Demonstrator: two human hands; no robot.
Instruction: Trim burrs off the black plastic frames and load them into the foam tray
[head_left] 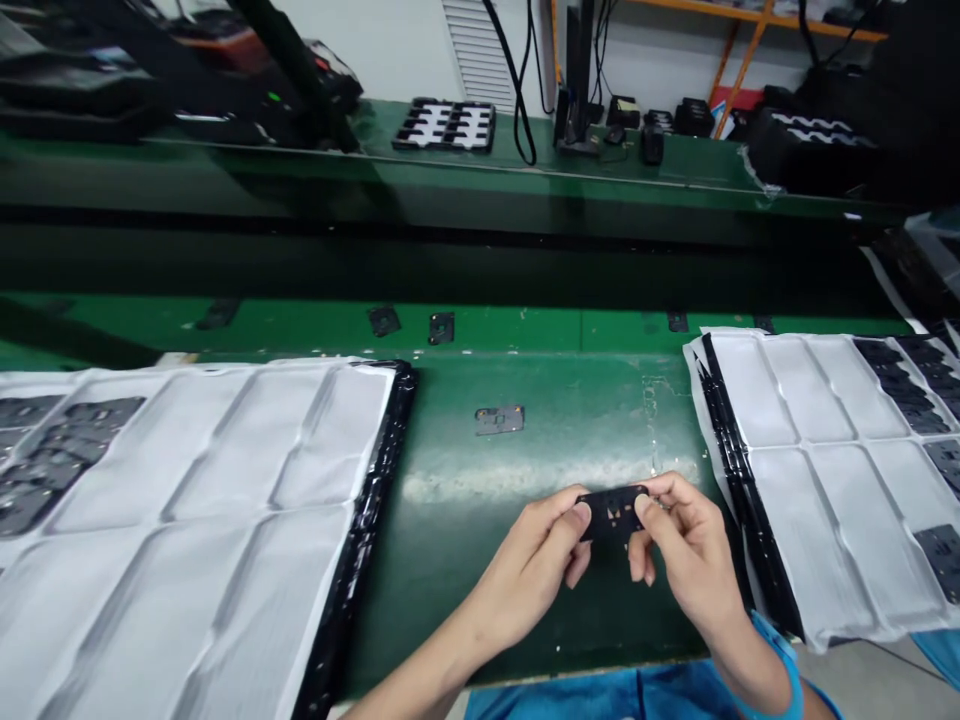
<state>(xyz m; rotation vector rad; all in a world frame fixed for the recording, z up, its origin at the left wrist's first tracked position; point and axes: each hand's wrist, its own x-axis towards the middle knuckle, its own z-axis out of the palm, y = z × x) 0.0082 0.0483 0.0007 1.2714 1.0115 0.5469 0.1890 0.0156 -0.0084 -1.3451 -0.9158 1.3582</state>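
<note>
Between my two hands is a small black plastic plate [611,508] with cut-outs and copper-coloured spots, raised over the green bench near its front edge. My left hand [544,545] pinches its left end, thumb on top. At the other end my right hand [682,545] grips it between thumb and fingers. The undersides of the fingers are partly hidden. A similar black plate [500,419] lies flat on the bench, beyond my left hand and apart from it.
White compartment trays stand left [247,440] and right [810,480], some pockets holding black plates. Small black parts [442,328] lie along the green strip [540,325] behind. Farther back is a dark raised ledge, with a black-and-white tray [444,126] and hanging cables [517,80].
</note>
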